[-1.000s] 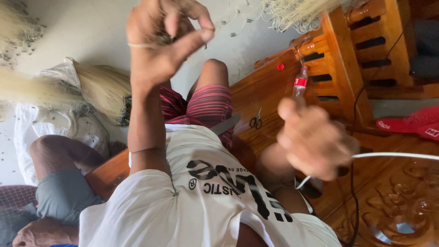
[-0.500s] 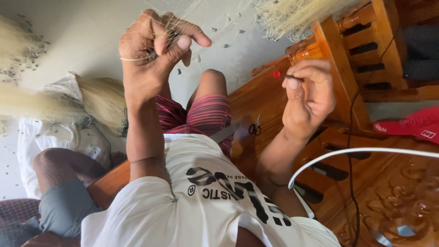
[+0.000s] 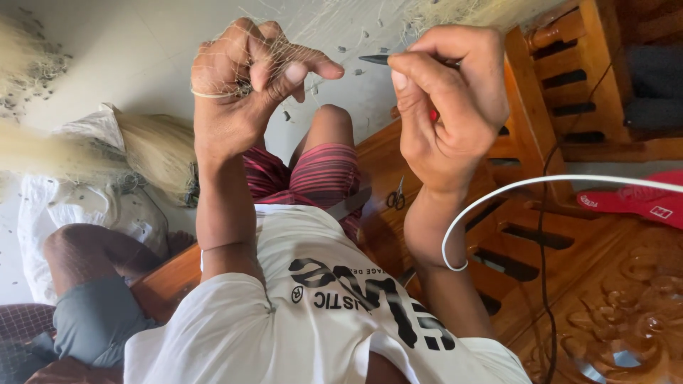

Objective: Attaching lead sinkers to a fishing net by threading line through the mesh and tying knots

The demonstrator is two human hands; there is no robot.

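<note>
At the far left, pale heaps of bundled net lie over a white sack on the floor. My left hand is raised and curled shut, its fingers pinching a gathered stretch of fine, pale, nearly see-through fishing net; the mesh drapes over my knuckles and fans away toward the wall, dotted with small dark weights. A thin loop of line crosses the back of that hand. Right of it, my right hand is closed around a slim dark netting needle, whose pointed tip pokes out leftward toward the net, just beside my left fingertips; something small and red shows inside the grip. Below, small scissors rest on the wooden bench. At the far right lies a flat red package with a small white label.
</note>
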